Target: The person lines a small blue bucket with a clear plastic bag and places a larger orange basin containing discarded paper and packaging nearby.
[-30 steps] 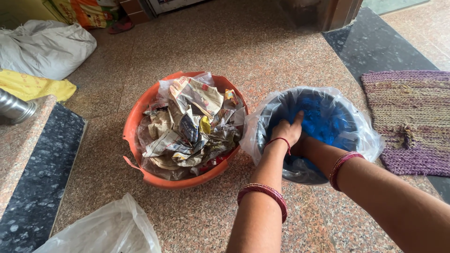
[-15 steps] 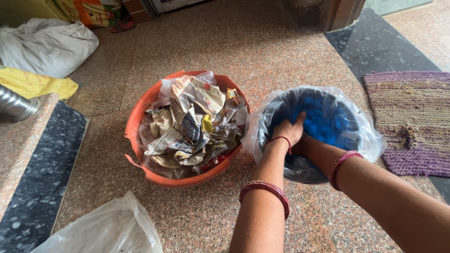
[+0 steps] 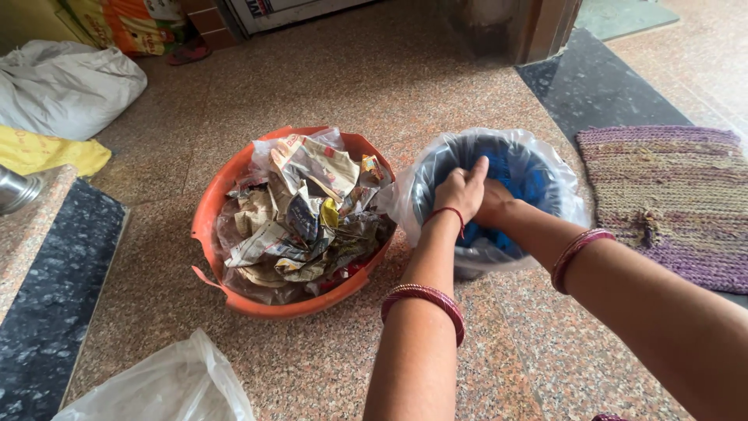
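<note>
Both hands have drawn back from deep in the bucket toward its near-left rim since the earlier frames, and the whole view has slid so the bucket now sits right of centre, a little higher in the frame. The left hand [image 3: 461, 189] rests above the rim with fingers curled down over the clear plastic liner [image 3: 405, 199]; its grip looks clenched on a fold of that liner, though the fingertips are hidden. The right hand [image 3: 496, 204] lies just behind it, mostly covered, so whether its grip is closed I cannot tell. Blue material [image 3: 520, 178] lines the inside of the dark bucket [image 3: 467, 269]. Just left of it stands the orange tub [image 3: 210, 204], heaped with crumpled paper and wrappers [image 3: 300, 214].

To do this well, I judge the liner should be gathered evenly round the rim, without tugging, since thin plastic tears.
</note>
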